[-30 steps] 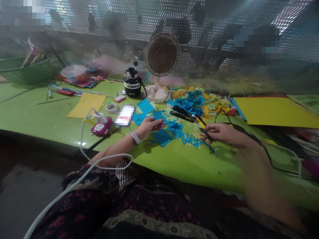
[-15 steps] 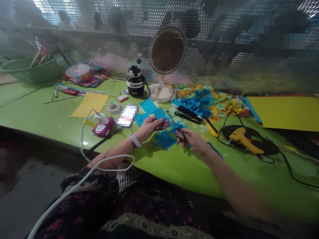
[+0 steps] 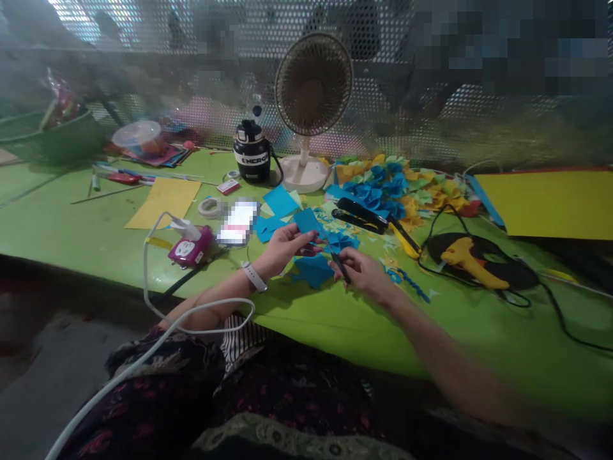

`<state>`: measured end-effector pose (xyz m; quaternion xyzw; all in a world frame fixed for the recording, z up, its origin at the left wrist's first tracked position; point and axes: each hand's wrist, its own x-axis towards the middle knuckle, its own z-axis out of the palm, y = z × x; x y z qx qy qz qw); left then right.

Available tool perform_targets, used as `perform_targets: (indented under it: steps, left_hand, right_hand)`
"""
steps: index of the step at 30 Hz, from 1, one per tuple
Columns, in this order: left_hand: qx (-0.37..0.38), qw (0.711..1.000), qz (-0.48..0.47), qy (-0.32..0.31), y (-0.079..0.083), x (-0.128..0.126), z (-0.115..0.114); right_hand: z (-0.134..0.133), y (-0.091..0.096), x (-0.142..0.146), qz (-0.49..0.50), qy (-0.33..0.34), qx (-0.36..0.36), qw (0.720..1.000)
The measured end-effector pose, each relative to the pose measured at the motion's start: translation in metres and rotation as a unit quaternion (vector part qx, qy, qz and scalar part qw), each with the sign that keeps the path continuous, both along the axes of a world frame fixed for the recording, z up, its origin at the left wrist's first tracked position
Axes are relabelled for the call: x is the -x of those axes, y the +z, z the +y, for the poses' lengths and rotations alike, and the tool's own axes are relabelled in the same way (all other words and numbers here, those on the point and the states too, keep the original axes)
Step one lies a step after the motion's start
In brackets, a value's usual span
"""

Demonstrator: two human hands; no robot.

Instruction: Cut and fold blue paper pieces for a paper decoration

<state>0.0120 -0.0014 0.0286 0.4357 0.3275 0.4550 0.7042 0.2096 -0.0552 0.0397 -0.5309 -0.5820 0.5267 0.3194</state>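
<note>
My left hand (image 3: 282, 249) pinches a small blue paper square (image 3: 306, 222) just above the green table (image 3: 96, 236). My right hand (image 3: 364, 271) is closed round the dark handles of scissors (image 3: 335, 252), whose blades point up toward the blue square's edge. More blue paper pieces (image 3: 313, 271) and blue scraps lie on the table under and between both hands. A white band sits on my left wrist.
A small desk fan (image 3: 311, 96) and a black jar (image 3: 251, 156) stand behind. Blue and yellow paper flowers (image 3: 387, 185), a black stapler (image 3: 361, 214), a yellow glue gun (image 3: 472, 259) with cable, yellow sheets (image 3: 550, 201), a phone (image 3: 237, 222), tape and a pink socket (image 3: 190, 244) lie around.
My right hand picked up scissors from the right and brought them left to the blue square held by my left hand. The view shifted slightly.
</note>
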Motion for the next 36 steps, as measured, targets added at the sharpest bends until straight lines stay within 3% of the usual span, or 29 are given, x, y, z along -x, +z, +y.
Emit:
perform_targets:
  steps: [8,36]
  left_hand:
    - [-0.004,1.0,0.024,0.009,0.0029,-0.0002,-0.0022]
    - [-0.02,0.999,0.021,0.016,0.0025,0.0001,-0.003]
  right_hand:
    - [-0.0046,0.0029,0.0022,-0.04,-0.003,-0.028,0.999]
    - [-0.007,0.0043,0.0044,-0.035,-0.018,-0.042,0.998]
